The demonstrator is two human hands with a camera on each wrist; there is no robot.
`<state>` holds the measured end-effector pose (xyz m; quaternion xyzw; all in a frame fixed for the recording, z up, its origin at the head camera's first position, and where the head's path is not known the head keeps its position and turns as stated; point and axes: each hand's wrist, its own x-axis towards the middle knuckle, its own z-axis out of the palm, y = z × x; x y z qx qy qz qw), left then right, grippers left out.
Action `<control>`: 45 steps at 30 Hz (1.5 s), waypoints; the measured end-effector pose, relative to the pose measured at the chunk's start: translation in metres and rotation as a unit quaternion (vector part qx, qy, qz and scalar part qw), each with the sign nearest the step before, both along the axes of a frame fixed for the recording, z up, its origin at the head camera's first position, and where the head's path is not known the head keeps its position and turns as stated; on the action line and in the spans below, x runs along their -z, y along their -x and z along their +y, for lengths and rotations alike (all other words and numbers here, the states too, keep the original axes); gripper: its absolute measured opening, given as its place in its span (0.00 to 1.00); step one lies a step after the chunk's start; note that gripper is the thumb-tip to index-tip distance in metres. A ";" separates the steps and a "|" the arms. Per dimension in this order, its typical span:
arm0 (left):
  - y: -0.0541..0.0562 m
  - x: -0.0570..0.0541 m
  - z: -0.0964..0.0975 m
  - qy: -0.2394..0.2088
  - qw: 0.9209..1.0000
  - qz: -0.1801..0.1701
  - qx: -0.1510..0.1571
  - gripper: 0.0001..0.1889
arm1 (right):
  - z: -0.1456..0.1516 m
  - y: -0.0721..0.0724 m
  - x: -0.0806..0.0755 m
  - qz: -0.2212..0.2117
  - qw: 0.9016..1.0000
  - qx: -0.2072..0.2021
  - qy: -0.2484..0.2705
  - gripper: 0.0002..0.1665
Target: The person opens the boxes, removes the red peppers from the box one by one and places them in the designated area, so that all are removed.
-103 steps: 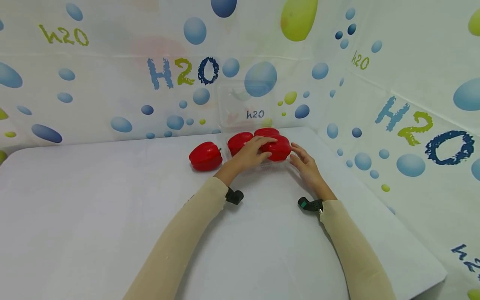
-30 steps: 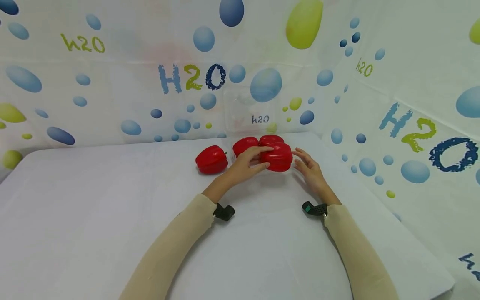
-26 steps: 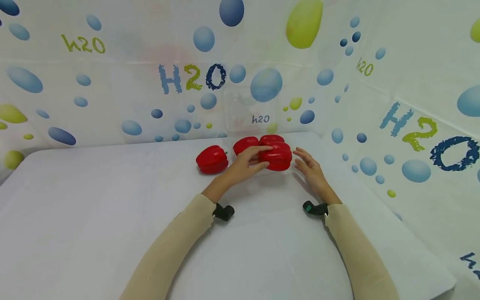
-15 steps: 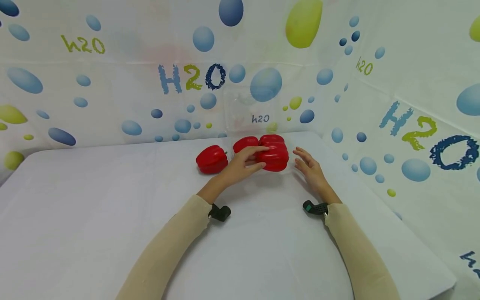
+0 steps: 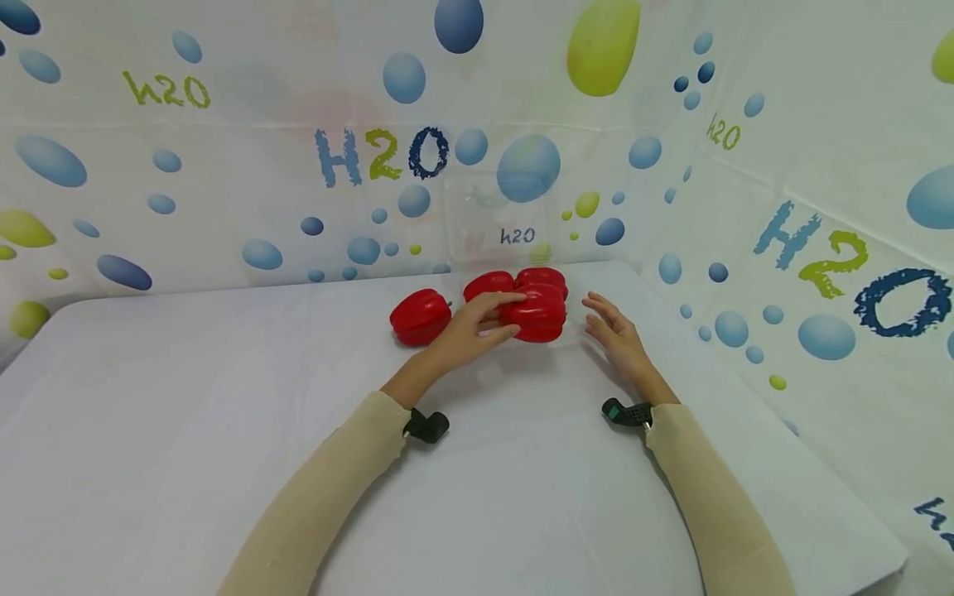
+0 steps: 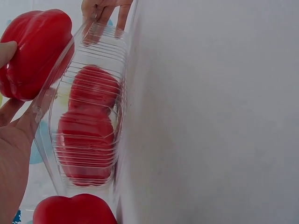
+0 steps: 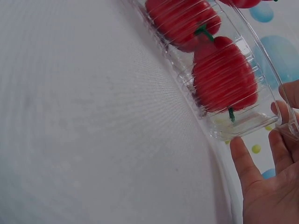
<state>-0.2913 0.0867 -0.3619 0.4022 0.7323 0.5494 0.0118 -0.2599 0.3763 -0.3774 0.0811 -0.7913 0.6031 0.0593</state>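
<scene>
My left hand [image 5: 464, 334] holds a red bell pepper [image 5: 542, 313], thumb on the near side and fingers behind. In the left wrist view this pepper is above the rim of a clear plastic container [image 7: 247, 126]. Two more red bell peppers lie inside the container, one on the left [image 5: 488, 284] and one on the right [image 5: 542, 276]. My right hand [image 5: 620, 341] is at the container's right end, its fingers spread and extended against the end wall. A further red bell pepper [image 5: 421, 317] rests on the table left of the container, behind my left hand.
The container's clear raised lid [image 5: 484, 211] stands upright at the back, against a patterned curtain [image 5: 238, 182]. A white cloth covers the table [image 5: 484, 497]. Its right edge runs beside a second curtain wall [image 5: 835, 273].
The held pepper has come up and toward me from the container, then shifted left with my left hand over the last second. My right hand stays almost still.
</scene>
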 end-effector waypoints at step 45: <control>-0.001 0.004 -0.043 -0.003 1.000 0.017 -0.024 0.27 | -0.003 0.000 0.002 0.011 1.000 -0.005 0.010 0.28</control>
